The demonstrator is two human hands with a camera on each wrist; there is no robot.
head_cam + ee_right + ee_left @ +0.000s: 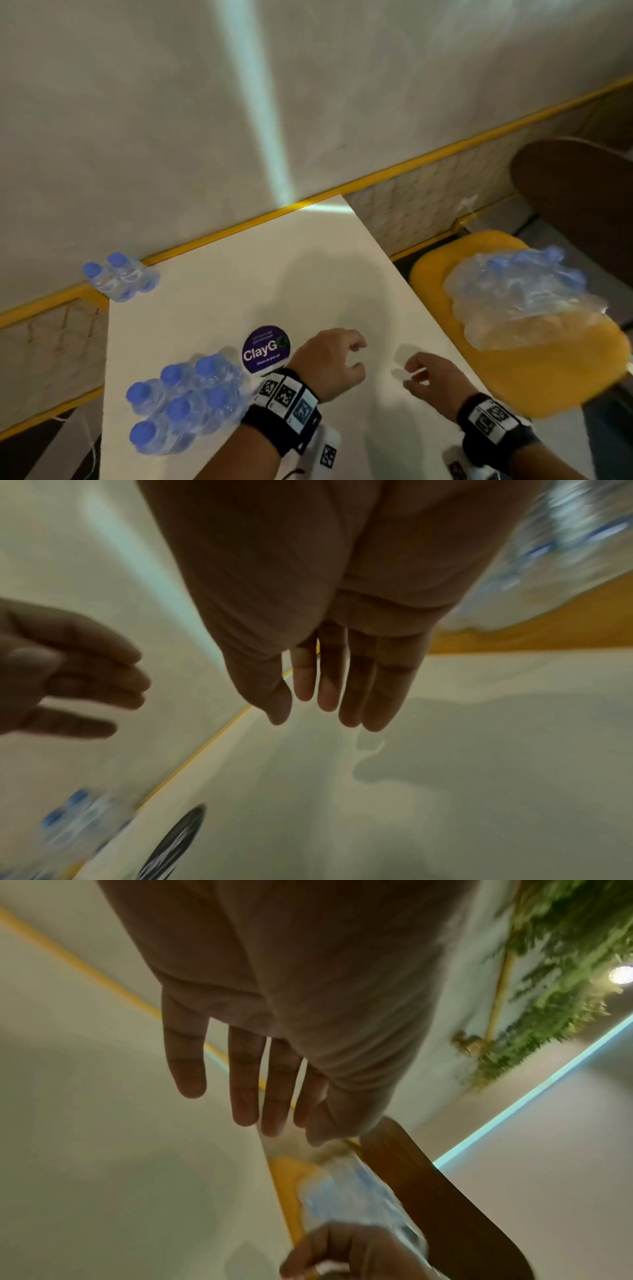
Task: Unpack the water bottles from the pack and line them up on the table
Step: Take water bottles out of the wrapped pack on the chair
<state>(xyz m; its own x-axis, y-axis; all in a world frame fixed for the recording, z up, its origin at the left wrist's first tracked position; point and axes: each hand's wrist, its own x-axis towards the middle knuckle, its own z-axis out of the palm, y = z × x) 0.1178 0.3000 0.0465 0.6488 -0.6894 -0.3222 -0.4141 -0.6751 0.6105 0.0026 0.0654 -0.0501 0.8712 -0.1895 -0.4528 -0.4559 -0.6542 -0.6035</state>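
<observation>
A shrink-wrapped pack of water bottles (520, 291) with blue caps lies on the yellow chair seat (548, 363) to the right of the white table (274, 274). Several loose blue-capped bottles (181, 401) stand in a cluster at the table's near left. A smaller cluster (120, 277) stands at the far left corner. My left hand (329, 363) and right hand (428, 373) hover over the near middle of the table, fingers relaxed, holding nothing. The wrist views show straight empty fingers on the left hand (257, 1083) and the right hand (342, 683), and the blurred pack (565, 534).
A round purple sticker (265, 349) is on the table beside my left wrist. A brown chair back (575, 192) rises behind the yellow seat. A wall with a yellow ledge (376, 174) runs along the table's far edge.
</observation>
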